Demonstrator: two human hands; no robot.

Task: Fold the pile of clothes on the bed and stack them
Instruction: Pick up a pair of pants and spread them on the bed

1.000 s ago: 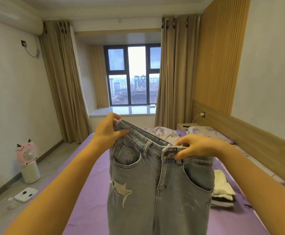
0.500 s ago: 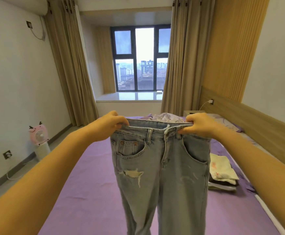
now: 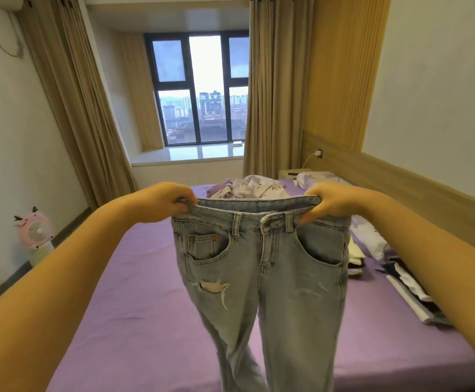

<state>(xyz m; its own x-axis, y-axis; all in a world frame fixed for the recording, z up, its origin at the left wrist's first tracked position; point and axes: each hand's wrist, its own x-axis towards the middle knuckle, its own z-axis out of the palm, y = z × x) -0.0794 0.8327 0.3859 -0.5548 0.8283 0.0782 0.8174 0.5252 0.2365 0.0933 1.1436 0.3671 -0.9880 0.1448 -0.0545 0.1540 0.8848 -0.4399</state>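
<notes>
my two arms come into view from the lower corners, both bare from the frame's edge to the wrist, with no sleeve showing. my left hand (image 3: 171, 202) and my right hand (image 3: 331, 203) are bare too: i see no glove, ring, watch or bracelet on either. the fingers (image 3: 305, 219) are smooth and unmarked; nail detail is too blurred to tell.

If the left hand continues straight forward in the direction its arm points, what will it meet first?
Probably the crumpled pile of pale floral clothes at the far end of the purple bed. The left hand, gripping the light blue ripped jeans by the waistband, points that way, though depth is unclear.
</notes>
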